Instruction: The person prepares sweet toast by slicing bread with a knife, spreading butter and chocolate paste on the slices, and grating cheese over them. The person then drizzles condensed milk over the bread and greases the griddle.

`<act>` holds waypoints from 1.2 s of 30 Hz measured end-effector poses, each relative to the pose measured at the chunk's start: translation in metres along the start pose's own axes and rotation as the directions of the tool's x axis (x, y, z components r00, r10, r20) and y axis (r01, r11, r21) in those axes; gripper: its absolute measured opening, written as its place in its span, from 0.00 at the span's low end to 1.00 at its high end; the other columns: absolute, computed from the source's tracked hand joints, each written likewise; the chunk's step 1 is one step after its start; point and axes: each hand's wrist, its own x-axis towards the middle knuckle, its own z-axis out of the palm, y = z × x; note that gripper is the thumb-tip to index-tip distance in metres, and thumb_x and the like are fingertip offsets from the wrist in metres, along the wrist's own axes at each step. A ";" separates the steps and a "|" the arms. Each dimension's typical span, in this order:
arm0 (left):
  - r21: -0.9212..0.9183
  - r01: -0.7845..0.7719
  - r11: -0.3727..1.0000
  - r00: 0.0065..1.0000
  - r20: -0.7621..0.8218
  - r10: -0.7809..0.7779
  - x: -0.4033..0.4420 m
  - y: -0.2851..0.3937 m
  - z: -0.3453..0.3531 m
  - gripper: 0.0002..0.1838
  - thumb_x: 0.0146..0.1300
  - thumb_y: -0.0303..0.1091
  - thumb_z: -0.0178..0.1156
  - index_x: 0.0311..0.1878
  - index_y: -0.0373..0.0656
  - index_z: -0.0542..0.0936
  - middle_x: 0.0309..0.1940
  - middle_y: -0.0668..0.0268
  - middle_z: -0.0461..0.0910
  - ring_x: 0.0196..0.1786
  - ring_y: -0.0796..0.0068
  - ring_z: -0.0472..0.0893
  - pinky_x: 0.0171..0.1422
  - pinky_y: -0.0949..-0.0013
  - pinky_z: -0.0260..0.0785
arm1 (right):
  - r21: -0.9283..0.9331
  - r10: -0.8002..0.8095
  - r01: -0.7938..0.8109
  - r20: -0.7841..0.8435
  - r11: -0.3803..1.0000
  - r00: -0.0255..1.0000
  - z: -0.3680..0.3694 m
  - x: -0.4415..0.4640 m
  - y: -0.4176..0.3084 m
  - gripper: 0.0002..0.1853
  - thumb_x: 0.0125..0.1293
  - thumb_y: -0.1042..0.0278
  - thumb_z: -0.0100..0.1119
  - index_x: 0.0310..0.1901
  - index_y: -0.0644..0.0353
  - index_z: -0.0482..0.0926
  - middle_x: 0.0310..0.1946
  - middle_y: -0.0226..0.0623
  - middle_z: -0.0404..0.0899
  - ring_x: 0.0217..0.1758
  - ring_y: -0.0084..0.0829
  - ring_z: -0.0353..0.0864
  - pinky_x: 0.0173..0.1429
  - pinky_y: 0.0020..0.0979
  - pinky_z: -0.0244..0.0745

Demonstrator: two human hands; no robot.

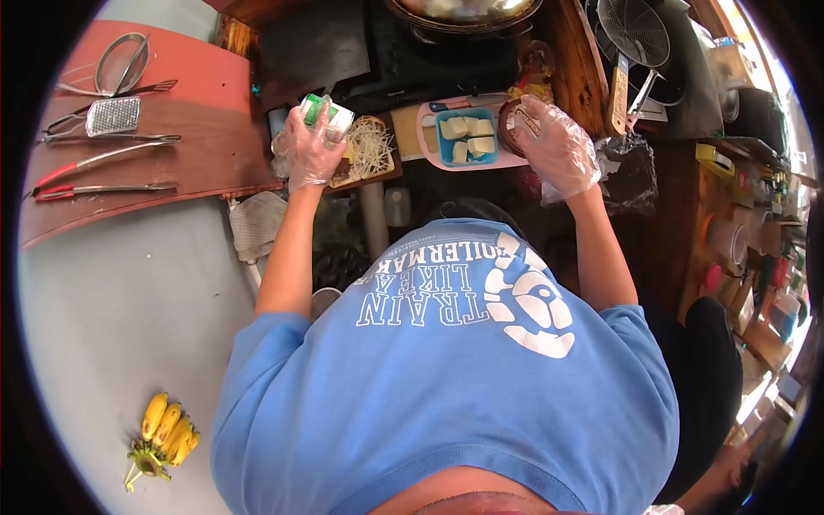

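Observation:
In a clear plastic glove, my left hand is closed around a small green and white package. Beside it, white shredded strands lie on a wooden-edged tray. My right hand, also in a clear glove, has its fingers over a round brown object; the palm side is hidden, so its grip is unclear. Between the hands, a blue container with several white blocks rests on a pink board. A knife lies behind the container.
Tongs, a grater and a strainer lie on the red-brown surface at left. Bananas are at lower left. A large pan is at the top, a wire skimmer at upper right. Another person's arm shows at lower right.

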 end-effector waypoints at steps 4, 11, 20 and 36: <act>0.043 0.045 0.998 0.999 0.018 -0.046 -0.002 0.003 0.009 0.40 0.41 0.34 0.76 0.66 0.51 0.81 0.62 0.43 0.66 0.63 0.38 0.71 0.67 0.46 0.71 | 0.051 -0.015 0.016 -0.008 0.999 1.000 -0.003 -0.014 0.020 0.18 0.68 0.59 0.62 0.55 0.58 0.83 0.45 0.49 0.87 0.50 0.51 0.86 0.55 0.45 0.81; 0.127 0.076 0.989 0.997 0.018 -0.078 0.000 0.014 0.002 0.38 0.42 0.33 0.77 0.63 0.51 0.82 0.60 0.48 0.68 0.63 0.41 0.72 0.66 0.47 0.72 | 0.061 -0.083 0.081 0.043 0.995 0.996 0.011 -0.022 0.033 0.11 0.69 0.60 0.56 0.44 0.55 0.84 0.32 0.52 0.84 0.39 0.55 0.85 0.46 0.54 0.79; 0.123 0.117 0.985 0.992 0.028 -0.122 -0.025 0.028 0.000 0.37 0.43 0.34 0.77 0.63 0.53 0.83 0.64 0.44 0.66 0.65 0.38 0.70 0.68 0.45 0.70 | 0.071 -0.097 0.085 0.181 0.994 0.979 0.016 -0.022 0.036 0.14 0.67 0.61 0.58 0.49 0.55 0.85 0.35 0.52 0.85 0.40 0.53 0.86 0.47 0.51 0.81; 0.025 0.224 0.974 0.962 0.156 -0.225 -0.074 0.051 -0.003 0.39 0.44 0.35 0.76 0.66 0.58 0.81 0.72 0.39 0.61 0.69 0.33 0.68 0.72 0.44 0.67 | 0.127 -0.211 0.182 0.284 0.975 0.935 0.040 -0.023 0.030 0.09 0.67 0.64 0.58 0.39 0.59 0.82 0.36 0.52 0.85 0.40 0.54 0.86 0.44 0.52 0.81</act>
